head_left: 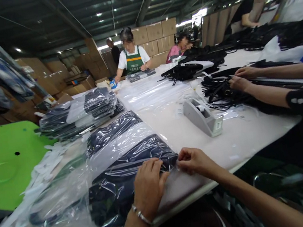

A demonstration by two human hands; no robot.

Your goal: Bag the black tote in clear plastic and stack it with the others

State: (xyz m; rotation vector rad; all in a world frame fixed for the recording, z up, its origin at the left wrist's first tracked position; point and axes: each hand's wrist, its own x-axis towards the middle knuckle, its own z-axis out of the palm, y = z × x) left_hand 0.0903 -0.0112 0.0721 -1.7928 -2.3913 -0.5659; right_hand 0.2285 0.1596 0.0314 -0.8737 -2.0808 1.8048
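Observation:
Before me on the table lies a folded dark item, likely cloth, in a clear plastic bag (132, 155), with a pale band across its middle. My left hand (149, 181) rests on the near edge of the bag, fingers laid forward and thumb apart. A bracelet circles that wrist. At the bag's right corner, my right hand (192, 161) has its fingertips pinched together on the plastic film. The loose end of the bag spreads out to the left. What lies beneath my left palm is hidden.
A grey tape dispenser (202, 116) stands right of the bag. Behind lie a stack of bagged items (81, 111) and flat clear bags (147, 91). A green panel (11, 164) sits at left. A co-worker's hands (243, 78) handle black strapped items at right; other people stand beyond.

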